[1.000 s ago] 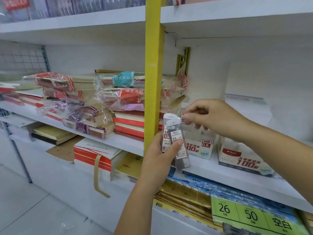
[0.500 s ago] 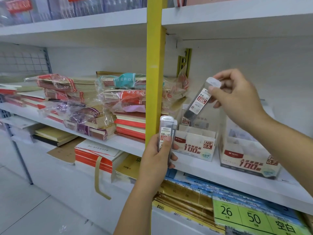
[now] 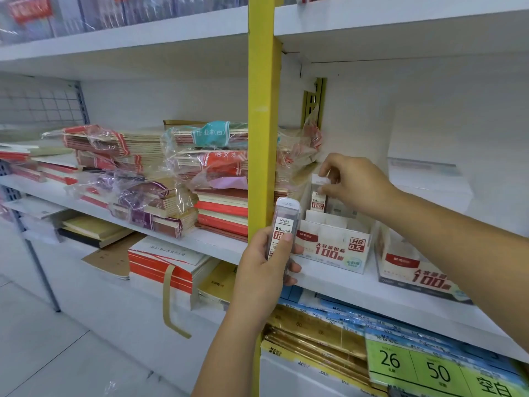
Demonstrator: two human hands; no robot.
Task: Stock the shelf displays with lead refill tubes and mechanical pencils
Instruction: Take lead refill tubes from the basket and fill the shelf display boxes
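Observation:
My left hand (image 3: 264, 262) grips a clear lead refill tube (image 3: 283, 224) with a red and white 0.5 label, upright in front of the yellow shelf post. My right hand (image 3: 353, 183) pinches the white cap of a second lead refill tube (image 3: 318, 200), which stands upright over the back slots of the white HB 0.5 display box (image 3: 333, 247). Its lower end is hidden behind the box's dividers. A second display box (image 3: 412, 267) sits to the right on the same shelf; my right forearm crosses over it.
A yellow post (image 3: 262, 138) splits the shelving. Left of it lie plastic-wrapped notebook stacks (image 3: 200, 173). The lower shelf holds gold and blue paper packs (image 3: 320, 330) and a green price card (image 3: 423, 368). A white shelf board (image 3: 357, 285) carries the boxes.
My right hand has come down from head height, turning its tube from tilted to upright over the HB 0.5 box's back slots. My left hand stays put with its tube.

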